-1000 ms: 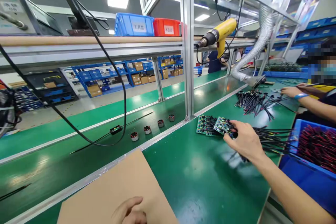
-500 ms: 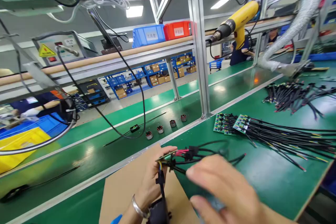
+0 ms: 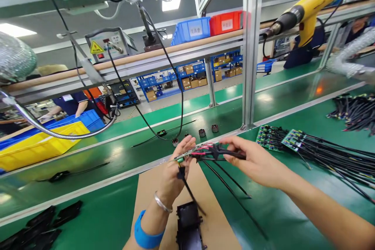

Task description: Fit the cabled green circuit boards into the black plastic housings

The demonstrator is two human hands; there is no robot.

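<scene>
A green circuit board (image 3: 182,158) with red and black cables rests in my left hand (image 3: 172,172), its fingers curled round the board's edge. My right hand (image 3: 243,156) pinches the board's black cables (image 3: 224,152) just right of the board. Loose cable ends hang down toward the bench. Below my hands, a black plastic housing (image 3: 189,222) lies on a brown cardboard sheet (image 3: 152,191). To the right lie wired circuit boards (image 3: 293,139) with long black leads.
More black cables (image 3: 356,111) are heaped at the far right. Black plastic parts (image 3: 43,218) lie at the lower left. Small round metal parts (image 3: 202,133) stand behind an aluminium post's (image 3: 248,66) rail. A yellow heat gun (image 3: 310,4) hangs at upper right; a yellow bin (image 3: 43,144) stands left.
My right hand has moved from the foreground onto the cables and closed on them. My left hand still holds the board. The view has swung left, showing black parts at lower left.
</scene>
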